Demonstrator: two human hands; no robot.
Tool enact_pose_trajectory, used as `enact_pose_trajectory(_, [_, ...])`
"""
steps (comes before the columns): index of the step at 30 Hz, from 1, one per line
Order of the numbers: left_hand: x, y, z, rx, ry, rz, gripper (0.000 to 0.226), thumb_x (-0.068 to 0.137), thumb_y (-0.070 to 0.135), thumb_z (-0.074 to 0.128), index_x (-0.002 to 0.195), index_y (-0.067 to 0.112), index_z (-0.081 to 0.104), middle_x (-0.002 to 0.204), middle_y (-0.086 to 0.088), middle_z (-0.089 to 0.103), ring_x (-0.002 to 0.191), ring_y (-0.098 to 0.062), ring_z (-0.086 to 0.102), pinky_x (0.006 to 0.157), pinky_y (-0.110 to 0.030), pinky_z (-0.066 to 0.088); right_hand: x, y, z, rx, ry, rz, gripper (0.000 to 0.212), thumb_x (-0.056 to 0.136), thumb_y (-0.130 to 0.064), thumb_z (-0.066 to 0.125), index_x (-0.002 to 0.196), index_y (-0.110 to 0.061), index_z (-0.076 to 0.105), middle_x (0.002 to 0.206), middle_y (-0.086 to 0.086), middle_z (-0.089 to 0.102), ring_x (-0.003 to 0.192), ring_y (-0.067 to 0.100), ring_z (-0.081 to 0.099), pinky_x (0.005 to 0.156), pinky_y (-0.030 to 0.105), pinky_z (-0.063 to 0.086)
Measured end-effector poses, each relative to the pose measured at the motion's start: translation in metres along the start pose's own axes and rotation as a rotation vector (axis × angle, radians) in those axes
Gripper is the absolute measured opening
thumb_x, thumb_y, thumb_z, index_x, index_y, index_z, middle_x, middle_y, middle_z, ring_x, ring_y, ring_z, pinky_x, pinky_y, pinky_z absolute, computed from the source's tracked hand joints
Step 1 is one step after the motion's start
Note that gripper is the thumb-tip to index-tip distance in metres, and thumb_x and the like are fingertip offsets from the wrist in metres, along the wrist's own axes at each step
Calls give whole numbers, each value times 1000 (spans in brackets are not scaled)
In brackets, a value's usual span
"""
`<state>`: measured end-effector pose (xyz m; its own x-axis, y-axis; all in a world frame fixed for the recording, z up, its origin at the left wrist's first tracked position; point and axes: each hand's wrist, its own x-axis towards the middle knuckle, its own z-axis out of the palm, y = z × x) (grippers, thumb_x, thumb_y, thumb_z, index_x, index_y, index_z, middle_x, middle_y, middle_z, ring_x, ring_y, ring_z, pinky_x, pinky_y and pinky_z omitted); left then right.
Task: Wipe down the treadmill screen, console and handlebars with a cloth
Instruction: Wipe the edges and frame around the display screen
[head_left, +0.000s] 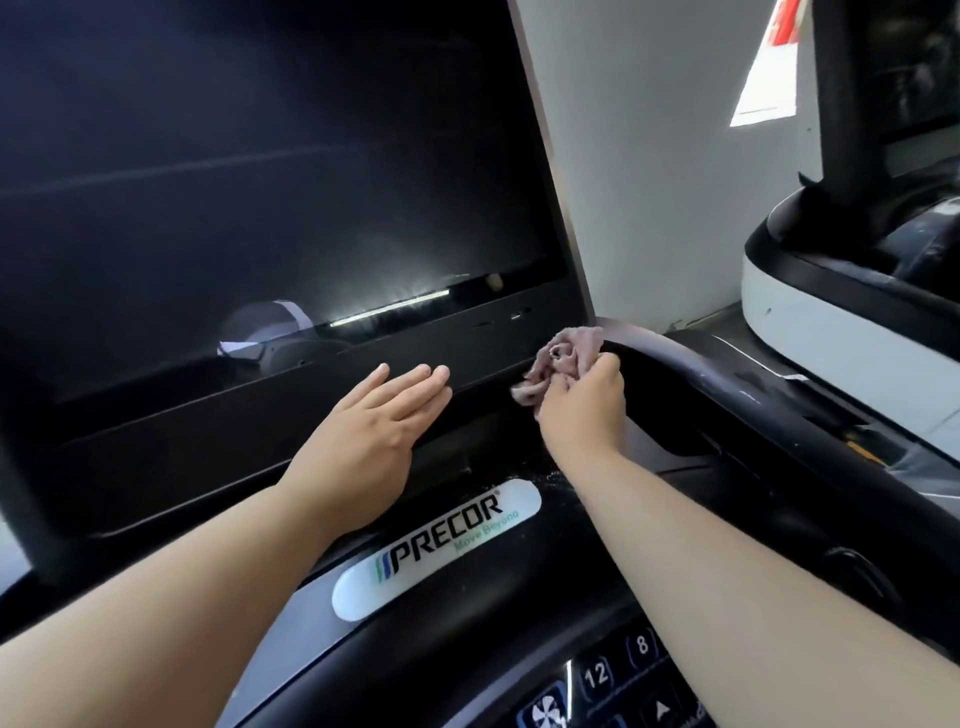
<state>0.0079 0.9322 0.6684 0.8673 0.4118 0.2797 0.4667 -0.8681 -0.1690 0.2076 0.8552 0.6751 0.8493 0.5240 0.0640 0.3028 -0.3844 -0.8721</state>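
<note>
Filling the view, the dark treadmill screen (260, 182) is standing above the console (467, 618), the grey handlebar (727, 371) curving off right. The left hand (371, 421) is lying flat on the screen's lower bezel (208, 457), fingers straight and together. The right hand (584, 413) is curling its fingers round the mauve cloth (563, 358), crumpled at the screen's lower right corner; soft and light, it probably grips best wadded.

Left hand (374, 431) flat; right hand (582, 410) curled, gripping.

Open room above handlebar (727, 375), right of screen (260, 156).
</note>
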Motion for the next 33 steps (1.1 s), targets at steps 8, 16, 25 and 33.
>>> enact_pose_trajectory(8, [-1, 2, 5, 16, 36, -5, 60, 82, 11, 28, 140, 10, 47, 149, -1, 39, 140, -13, 29, 118, -33, 9, -12, 19, 9, -451, -278, -320, 14, 87, -8, 50, 98, -14, 57, 104, 2, 55, 93, 24, 55, 69, 28, 37])
enact_pose_trajectory(16, [-23, 5, -4, 83, -2, -61, 61, 81, 14, 30, 138, 14, 51, 149, 0, 41, 139, -13, 31, 116, -35, 12, -28, -10, 0, -517, -666, -403, 13, 82, -10, 56, 92, -18, 59, 90, 1, 64, 85, 18, 61, 64, 26, 45])
enact_pose_trajectory(25, [-73, -8, -12, 25, 47, -169, 61, 79, 12, 33, 135, 17, 55, 147, 8, 41, 131, -7, 38, 104, -29, 24, -35, 4, 29, -276, -144, -67, 28, 93, -11, 51, 120, -10, 54, 118, 9, 56, 108, 27, 56, 74, 27, 39])
enact_pose_trajectory(33, [-74, -6, -12, 53, 13, -169, 61, 79, 12, 32, 136, 14, 54, 147, 3, 43, 132, -15, 45, 107, -33, 28, -67, -11, 26, -765, -490, -477, 32, 87, -27, 59, 116, -13, 61, 116, 7, 52, 112, 28, 50, 83, 34, 46])
